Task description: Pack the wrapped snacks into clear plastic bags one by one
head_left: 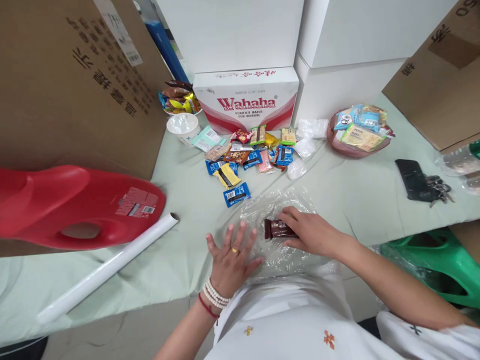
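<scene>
The green-clothed surface is backed by a Wahaha water carton and flanked by cardboard boxes. Near centre, a brown-wrapped bar is grasped by the right hand over a clear plastic bag; the left hand is spread wide at its left.

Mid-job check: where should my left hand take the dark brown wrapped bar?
Probably by its exposed crimped end, pinched from the left. The dark brown wrapped bar lies lengthwise across the clear plastic, that end pointing toward the left hand's side, while the right hand covers the other end.
</scene>
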Motion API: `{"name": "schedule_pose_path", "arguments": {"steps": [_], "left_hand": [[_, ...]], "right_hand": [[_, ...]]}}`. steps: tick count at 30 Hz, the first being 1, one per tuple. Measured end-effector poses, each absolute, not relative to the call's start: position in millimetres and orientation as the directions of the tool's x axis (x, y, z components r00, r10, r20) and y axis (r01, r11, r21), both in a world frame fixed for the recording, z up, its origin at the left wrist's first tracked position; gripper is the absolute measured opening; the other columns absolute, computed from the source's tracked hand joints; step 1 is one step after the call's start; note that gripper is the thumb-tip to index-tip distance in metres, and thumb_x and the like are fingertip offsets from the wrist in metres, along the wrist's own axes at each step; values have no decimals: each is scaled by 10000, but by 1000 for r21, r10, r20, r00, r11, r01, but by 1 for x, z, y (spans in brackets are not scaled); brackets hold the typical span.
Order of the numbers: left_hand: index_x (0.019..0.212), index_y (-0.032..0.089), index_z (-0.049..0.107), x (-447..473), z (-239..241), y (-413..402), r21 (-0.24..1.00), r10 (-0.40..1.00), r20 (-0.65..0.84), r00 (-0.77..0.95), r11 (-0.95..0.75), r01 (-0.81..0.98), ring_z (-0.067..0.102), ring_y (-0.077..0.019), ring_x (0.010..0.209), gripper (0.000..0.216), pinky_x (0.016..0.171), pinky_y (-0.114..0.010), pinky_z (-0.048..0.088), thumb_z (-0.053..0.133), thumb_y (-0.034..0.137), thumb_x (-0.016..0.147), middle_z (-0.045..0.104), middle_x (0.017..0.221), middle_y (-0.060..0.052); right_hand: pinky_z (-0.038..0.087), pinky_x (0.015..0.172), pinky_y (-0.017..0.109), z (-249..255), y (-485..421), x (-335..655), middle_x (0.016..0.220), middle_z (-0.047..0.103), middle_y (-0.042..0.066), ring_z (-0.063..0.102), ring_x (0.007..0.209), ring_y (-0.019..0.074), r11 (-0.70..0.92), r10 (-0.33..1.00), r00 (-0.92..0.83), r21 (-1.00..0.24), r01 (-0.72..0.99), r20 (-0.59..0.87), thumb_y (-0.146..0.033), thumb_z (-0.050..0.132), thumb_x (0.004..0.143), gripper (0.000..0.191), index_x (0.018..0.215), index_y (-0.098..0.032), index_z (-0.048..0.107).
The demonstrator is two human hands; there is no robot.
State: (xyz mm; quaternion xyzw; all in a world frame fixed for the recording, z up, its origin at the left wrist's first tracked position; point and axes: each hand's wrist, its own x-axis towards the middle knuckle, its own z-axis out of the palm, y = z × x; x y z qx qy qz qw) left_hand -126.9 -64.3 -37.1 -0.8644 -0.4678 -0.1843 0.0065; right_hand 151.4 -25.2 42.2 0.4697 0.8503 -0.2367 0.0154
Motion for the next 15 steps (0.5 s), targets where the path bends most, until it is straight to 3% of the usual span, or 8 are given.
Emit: {"name": "schedule_pose_path", "arguments": {"steps": [2,4,5,8,11,13,15], "left_hand": [[1532,386,411,-136,-30,-63,212,701,302,646,-710,672,481,-308,1447,629,1218,-672,-135,589,247,945,635,1451,-87],[1519,329,419,-146,-23,-58,336,620,213,755,-772,539,545,-267,1396,680,1238,-642,-121,520,119,881,671,1406,-79],[1522,269,408,-151,-21,-55,401,591,169,789,-772,493,538,-269,1404,718,1250,-633,-93,516,107,831,650,1429,-108],[1486,154,411,-165,-18,-48,517,543,65,837,-736,437,436,-305,1485,775,1264,-629,-11,556,147,724,497,1559,-205],[1298,204,578,-171,-21,-44,548,513,17,858,-723,421,398,-325,1506,524,1257,-637,-18,617,215,775,453,1597,-182],[1079,237,664,-170,-25,-41,579,531,21,847,-698,422,458,-299,1468,212,1263,-614,9,600,249,877,580,1505,-123],[957,244,672,-167,-27,-35,644,596,26,803,-624,443,576,-251,1359,147,1266,-570,108,527,263,965,722,1313,-77]], "right_hand": [[535,984,423,36,-50,173,1442,522,191,598,1235,292,512,760,-641,-507,694,-109,-470,658,949,617,1461,-179,474],[468,1095,492,22,-80,194,1436,538,199,518,1321,312,573,728,-686,-523,630,-29,-530,685,920,663,1446,-172,502],[444,1120,522,14,-95,202,1438,547,192,494,1342,322,593,721,-693,-502,629,-17,-520,698,913,639,1428,-181,528],[469,1095,512,-11,-125,217,1409,595,158,480,1361,300,586,762,-648,-442,680,13,-278,603,989,331,1313,-213,628],[525,1000,438,-17,-124,222,1290,659,148,573,1232,255,532,798,-600,-540,652,60,-161,498,1015,238,1164,-207,679],[533,941,400,-7,-109,224,1148,703,131,632,1066,222,481,797,-601,-659,578,54,-206,495,1031,197,1107,-201,676],[528,871,360,8,-88,226,1005,716,106,642,933,200,397,815,-579,-749,531,21,-273,485,1045,203,1054,-194,672]]}}
